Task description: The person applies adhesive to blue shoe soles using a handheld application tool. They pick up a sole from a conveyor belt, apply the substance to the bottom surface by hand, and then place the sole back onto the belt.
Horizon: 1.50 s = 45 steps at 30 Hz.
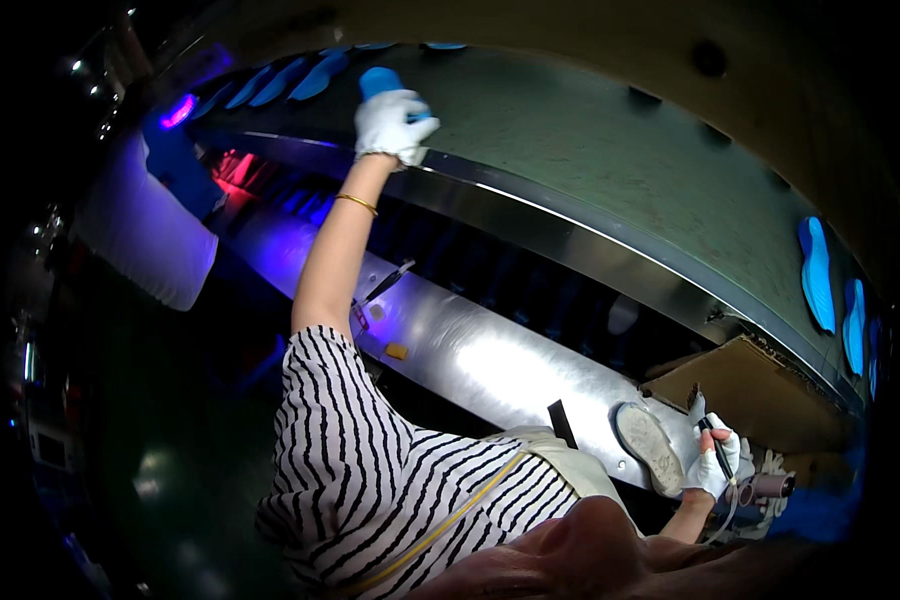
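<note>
My left hand, in a white glove, reaches out over the green conveyor belt. Its fingers close around a blue sole-shaped piece, which sticks out past the fingertips. Low on the right, my right hand wears a white glove with bare fingertips showing. It grips a brush with a dark handle, pale bristles pointing up and away. Just left of that hand, an off-white shoe sole lies on the metal shelf.
More blue sole-shaped pieces lie on the belt at right and far left. A metal rail edges the belt. On the shelf are a black-handled tool and a yellow block. Cardboard stands beyond my right hand.
</note>
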Motion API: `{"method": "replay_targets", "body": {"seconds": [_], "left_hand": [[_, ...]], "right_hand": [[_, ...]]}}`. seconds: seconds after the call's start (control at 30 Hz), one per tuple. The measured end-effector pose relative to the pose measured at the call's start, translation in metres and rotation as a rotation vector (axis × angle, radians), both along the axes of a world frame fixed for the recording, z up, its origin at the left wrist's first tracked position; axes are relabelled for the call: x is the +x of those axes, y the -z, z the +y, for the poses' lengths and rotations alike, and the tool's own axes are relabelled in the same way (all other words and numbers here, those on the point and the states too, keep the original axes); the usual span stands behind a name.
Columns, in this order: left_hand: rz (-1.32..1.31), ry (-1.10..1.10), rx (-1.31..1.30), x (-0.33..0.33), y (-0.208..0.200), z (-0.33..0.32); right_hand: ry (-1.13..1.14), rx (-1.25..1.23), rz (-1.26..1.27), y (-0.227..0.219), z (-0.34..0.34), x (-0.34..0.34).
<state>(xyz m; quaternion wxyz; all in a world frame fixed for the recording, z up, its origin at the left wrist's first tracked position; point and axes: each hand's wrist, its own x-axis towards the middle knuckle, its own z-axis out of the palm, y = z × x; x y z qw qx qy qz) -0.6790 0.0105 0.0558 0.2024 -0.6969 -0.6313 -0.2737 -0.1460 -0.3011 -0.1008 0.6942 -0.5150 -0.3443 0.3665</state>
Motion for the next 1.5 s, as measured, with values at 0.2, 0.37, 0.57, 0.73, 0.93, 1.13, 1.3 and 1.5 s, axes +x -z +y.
{"method": "replay_targets", "body": {"seconds": [0.2, 0.37, 0.57, 0.73, 0.93, 1.13, 1.3, 1.5], "left_hand": [[-0.229, 0.507, 0.201, 0.033, 0.039, -0.022], [-0.852, 0.879, 0.211, 0.082, 0.026, -0.077], [-1.638, 1.498, 0.442, 0.108, -0.023, -0.112], [-1.589, 2.181, -0.192, 0.169, -0.009, -0.118], [-2.257, 1.804, -1.882, 0.274, 0.098, -0.184], [-2.161, 1.464, -2.083, 0.264, 0.120, -0.232], [-2.257, 1.355, -1.886, 0.281, 0.120, -0.258], [-2.136, 1.235, -1.695, 0.303, 0.129, -0.278]], "right_hand": [[-0.094, 0.022, -0.081, -0.020, -0.008, -0.025], [-0.032, 0.051, -0.151, -0.030, -0.032, -0.043], [0.063, 0.160, -0.184, -0.028, -0.073, -0.036], [0.126, 0.194, -0.197, -0.038, -0.083, -0.064], [0.179, 0.170, -0.219, -0.035, -0.091, -0.069], [0.096, 0.165, -0.381, -0.065, -0.073, -0.113], [0.199, 0.261, -0.473, -0.079, -0.051, -0.122], [0.271, 0.293, -0.568, -0.082, -0.051, -0.137]]}}
